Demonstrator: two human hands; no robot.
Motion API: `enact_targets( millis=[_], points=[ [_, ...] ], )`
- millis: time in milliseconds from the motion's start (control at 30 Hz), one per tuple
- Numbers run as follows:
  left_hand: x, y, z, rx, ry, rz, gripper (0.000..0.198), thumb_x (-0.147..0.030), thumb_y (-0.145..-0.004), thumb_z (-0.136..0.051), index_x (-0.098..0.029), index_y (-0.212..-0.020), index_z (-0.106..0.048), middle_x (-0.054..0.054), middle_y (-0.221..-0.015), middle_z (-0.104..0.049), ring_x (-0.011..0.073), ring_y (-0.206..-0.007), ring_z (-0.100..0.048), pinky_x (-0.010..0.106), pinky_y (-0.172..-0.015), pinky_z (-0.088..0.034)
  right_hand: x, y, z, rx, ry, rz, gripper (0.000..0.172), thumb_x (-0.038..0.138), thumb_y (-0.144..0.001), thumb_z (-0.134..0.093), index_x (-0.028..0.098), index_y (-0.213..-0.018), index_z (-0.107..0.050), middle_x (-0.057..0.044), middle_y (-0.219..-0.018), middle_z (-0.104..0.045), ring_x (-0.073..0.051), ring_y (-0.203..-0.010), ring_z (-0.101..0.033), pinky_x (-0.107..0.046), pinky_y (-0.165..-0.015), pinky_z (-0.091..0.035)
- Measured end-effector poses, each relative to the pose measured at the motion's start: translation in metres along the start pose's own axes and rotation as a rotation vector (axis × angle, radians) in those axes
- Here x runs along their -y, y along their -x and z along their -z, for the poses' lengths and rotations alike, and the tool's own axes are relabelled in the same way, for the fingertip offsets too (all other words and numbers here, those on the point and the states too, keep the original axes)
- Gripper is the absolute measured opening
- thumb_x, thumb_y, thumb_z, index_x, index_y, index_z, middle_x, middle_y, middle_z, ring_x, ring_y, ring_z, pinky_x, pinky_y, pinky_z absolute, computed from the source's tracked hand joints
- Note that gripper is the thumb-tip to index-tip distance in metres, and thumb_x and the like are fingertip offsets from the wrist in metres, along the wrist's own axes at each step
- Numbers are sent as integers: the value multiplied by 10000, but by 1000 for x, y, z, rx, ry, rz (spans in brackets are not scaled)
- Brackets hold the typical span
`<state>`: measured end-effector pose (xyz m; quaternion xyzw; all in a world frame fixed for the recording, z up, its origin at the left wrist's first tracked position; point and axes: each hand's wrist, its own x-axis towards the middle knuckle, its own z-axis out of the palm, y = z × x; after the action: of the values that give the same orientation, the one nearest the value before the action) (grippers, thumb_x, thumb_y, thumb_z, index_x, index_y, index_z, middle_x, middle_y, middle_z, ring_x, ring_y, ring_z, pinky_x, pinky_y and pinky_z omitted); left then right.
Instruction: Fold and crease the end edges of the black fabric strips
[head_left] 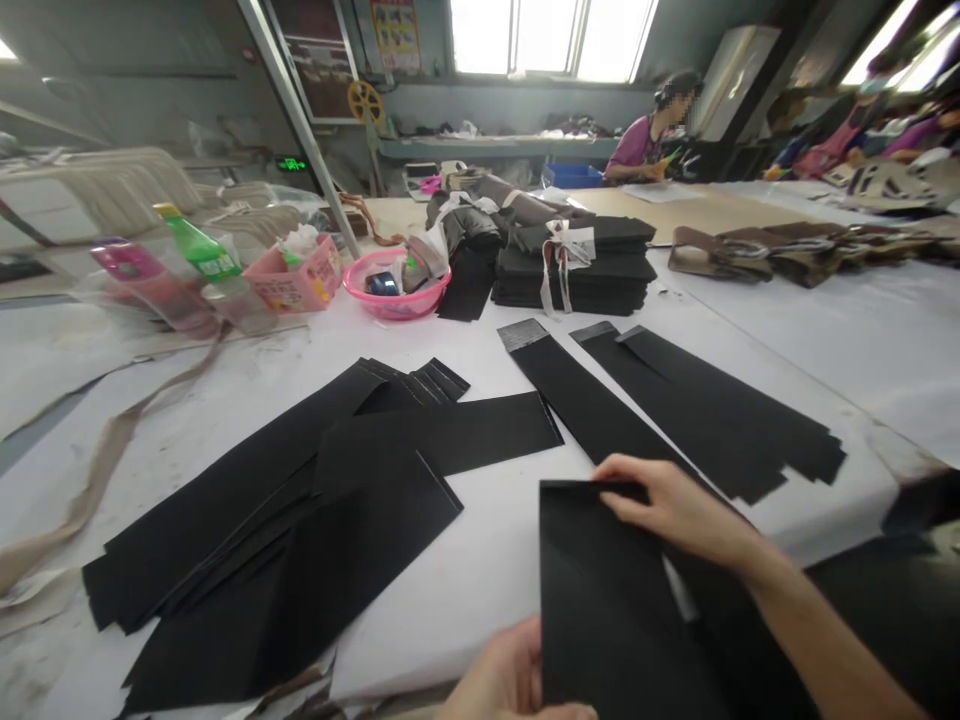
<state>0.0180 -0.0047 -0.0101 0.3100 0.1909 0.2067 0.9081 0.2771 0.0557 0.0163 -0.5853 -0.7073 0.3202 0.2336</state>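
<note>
Both hands (679, 510) holding black sheet (607, 600), perhaps leather, white table (487, 560)

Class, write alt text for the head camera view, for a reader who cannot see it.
Two bare hands hold a black sheet at a white table: the right hand grips its top edge, the left hand its lower left side. More black strips lie spread across the table, with a pink basket behind.
</note>
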Motion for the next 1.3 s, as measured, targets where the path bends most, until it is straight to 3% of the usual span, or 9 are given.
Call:
enact_targets(
  millis=[133, 233, 400, 467, 600, 667, 833, 967, 1300],
  points=[
    [39, 13, 42, -130, -22, 59, 619, -476, -625, -869, -129, -1077, -628, 118, -960, -681, 288, -946, -663, 410, -952, -463, -15, -15, -86, -10, 83, 26, 187, 167, -805, -642, 257, -964, -683, -6, -873, -697, -219, -789, -646, -312, -703, -472],
    [56, 25, 62, -263, -188, 134, 665, -402, -613, -859, -149, -1143, -546, 73, -892, -675, 249, -873, -667, 343, -844, -503, -18, -7, -112, -75, 155, 42, 243, 175, -833, -645, 261, -1060, -650, -49, -1021, -653, -258, -949, -593, -367, -808, -442],
    [52, 44, 68, -540, -1232, 368, 651, -187, -640, -769, -152, -1217, -469, 7, -675, -650, 262, -655, -662, 322, -634, -499, -21, 2, -117, -134, 229, 66, 167, 224, -888, -651, 274, -1047, -645, -51, -1034, -622, -260, -964, -535, -385, -836, -402],
    [41, 44, 67, -556, -1601, 282, 680, -142, -664, -755, -177, -1275, -457, 71, -884, -690, 289, -779, -680, 354, -689, -526, -22, 3, -119, -153, 267, 90, 147, 230, -900, -650, 268, -1041, -644, -42, -1018, -624, -251, -955, -528, -379, -830, -395],
    [21, 22, 73, -417, -1985, -148, 827, -175, -604, -855, -159, -1329, -456, 160, -1326, -548, 350, -1185, -544, 443, -963, -499, -21, -1, -126, -194, 373, 167, 97, 209, -917, -628, 244, -1007, -643, -26, -960, -632, -229, -908, -531, -360, -787, -383],
    [17, 6, 82, -338, -2050, -276, 827, -295, -629, -874, -109, -1326, -470, 174, -1367, -522, 352, -1225, -513, 452, -1009, -473, -19, -4, -130, -202, 395, 179, 35, 238, -929, -614, 222, -941, -643, -28, -919, -632, -227, -882, -530, -364, -769, -372],
    [20, -13, 97, -320, -2100, -360, 724, -458, -710, -814, -72, -1258, -544, 172, -1313, -574, 352, -1174, -547, 463, -965, -486, -15, -10, -139, -211, 439, 196, 160, 278, -970, -551, 189, -860, -627, -49, -878, -620, -229, -854, -516, -373, -752, -360],
    [18, -14, 101, -318, -2046, -425, 727, -494, -668, -829, -63, -1199, -583, 177, -1267, -600, 351, -1135, -561, 459, -930, -498, -13, -15, -142, -181, 420, 228, 123, 236, -988, -514, 205, -977, -633, -40, -906, -618, -215, -863, -514, -356, -762, -375],
    [13, -17, 105, -335, -1928, -496, 731, -502, -637, -844, -70, -1170, -590, 162, -1217, -617, 344, -1092, -571, 449, -902, -516, -15, -22, -142, -159, 164, 160, 116, 182, -980, -520, 215, -926, -616, -24, -903, -610, -199, -887, -527, -342, -793, -409]
  ],
)
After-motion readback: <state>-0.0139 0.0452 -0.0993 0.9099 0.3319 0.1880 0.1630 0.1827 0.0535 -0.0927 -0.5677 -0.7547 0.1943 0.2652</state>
